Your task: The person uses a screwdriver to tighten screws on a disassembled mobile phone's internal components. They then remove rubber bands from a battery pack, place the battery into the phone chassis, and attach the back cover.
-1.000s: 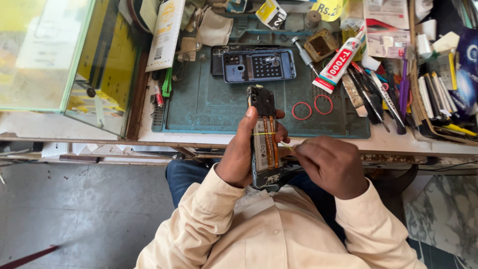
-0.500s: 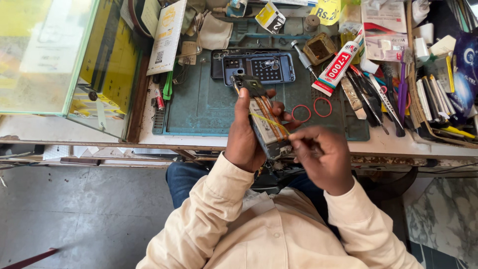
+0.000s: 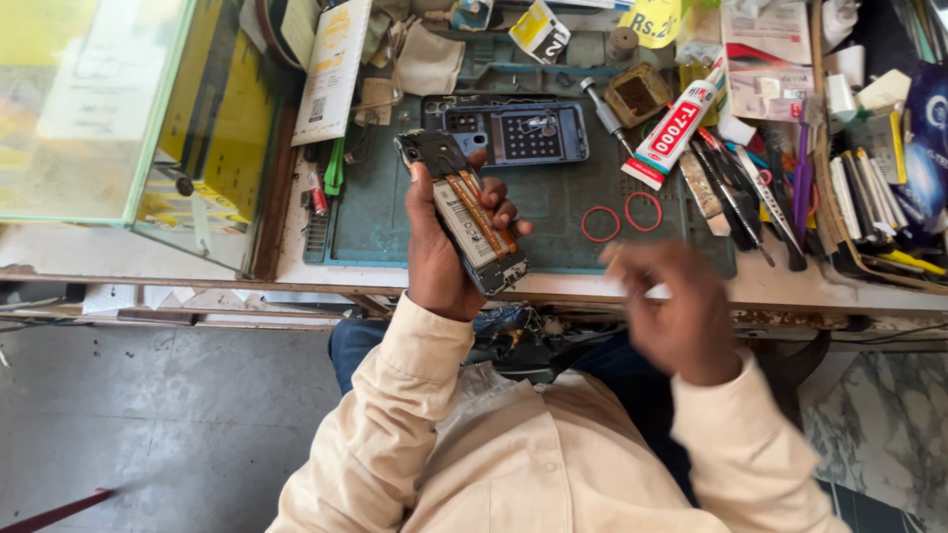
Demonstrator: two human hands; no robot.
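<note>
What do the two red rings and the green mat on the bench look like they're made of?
The two red rings look like rubber bands: thin, matte, slightly uneven loops lying flat. The green mat looks like soft silicone or rubber: dull, non-reflective, with moulded ridges at its left edge. Neither can be confirmed by look alone.

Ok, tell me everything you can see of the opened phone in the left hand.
The opened phone has its back cover off: a dark frame, a dark camera section at the far end, a pale battery in the middle and orange-brown flex strips running lengthwise over it. It is held above the near edge of the green work mat, tilted, camera end away from the person. The left hand grips it from below, fingers curled over its right edge. The blurred right hand is clear of it.
</note>
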